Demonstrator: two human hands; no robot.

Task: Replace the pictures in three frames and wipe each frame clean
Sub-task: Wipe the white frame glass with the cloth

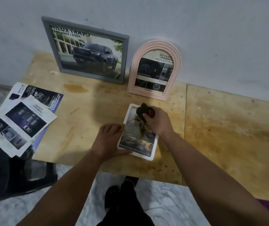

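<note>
A person wipes the glass of a small white frame (138, 132) lying flat on the wooden table (228, 131), at about 6 o'clock from the pink arched frame (155, 69) that leans on the wall. The right hand (159, 121) has its fingers curled around a dark cloth (142, 111) pressed to the frame's upper end; the left hand (107, 139) rests with fingers extended against the frame's 9 o'clock edge, steadying it. A grey frame (85, 49) holding a truck picture stands at 11 o'clock, and loose printed sheets (21, 121) spread at the table's 9 o'clock edge. This appears to be the last of three frames to clean. The frame sits near the table's front edge, so a hard stroke toward 6 o'clock could push it off if the bracing hand slips. A wide sweep toward 12 o'clock could knock the leaning pink frame over.
</note>
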